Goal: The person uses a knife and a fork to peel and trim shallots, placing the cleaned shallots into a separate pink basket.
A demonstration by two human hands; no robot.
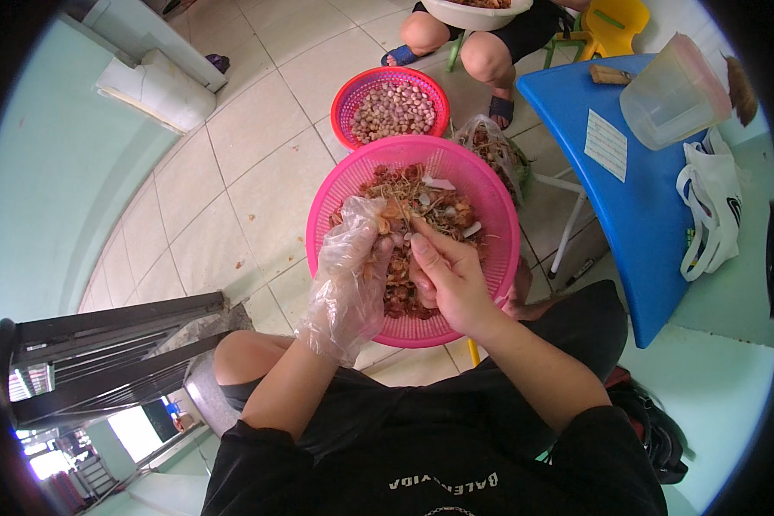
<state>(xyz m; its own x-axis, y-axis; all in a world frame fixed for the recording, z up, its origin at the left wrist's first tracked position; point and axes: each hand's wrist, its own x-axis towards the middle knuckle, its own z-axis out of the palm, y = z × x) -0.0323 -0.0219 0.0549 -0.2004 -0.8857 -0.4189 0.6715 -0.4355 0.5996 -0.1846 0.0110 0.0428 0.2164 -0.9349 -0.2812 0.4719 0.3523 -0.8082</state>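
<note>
A pink basket [325,181] in front of my lap holds unpeeled reddish shallots, dry brown skins and stringy roots. My left hand [348,267], in a clear plastic glove, is closed above it on a shallot [393,225] with papery brown skin, mostly hidden by the fingers. My bare right hand [447,279] meets it there, thumb and forefinger pinched together at the shallot; what lies inside the curled fingers is hidden. White scraps [439,183] rest on the heap beyond my hands.
Beyond stands a red colander [339,110] of pale peeled shallots. A plastic bag [490,146] of shallots is to its right. A blue table [615,232] bears a plastic container [672,95]. Opposite, a seated person holds a white basin [469,15]. Black railing [120,344] is at left.
</note>
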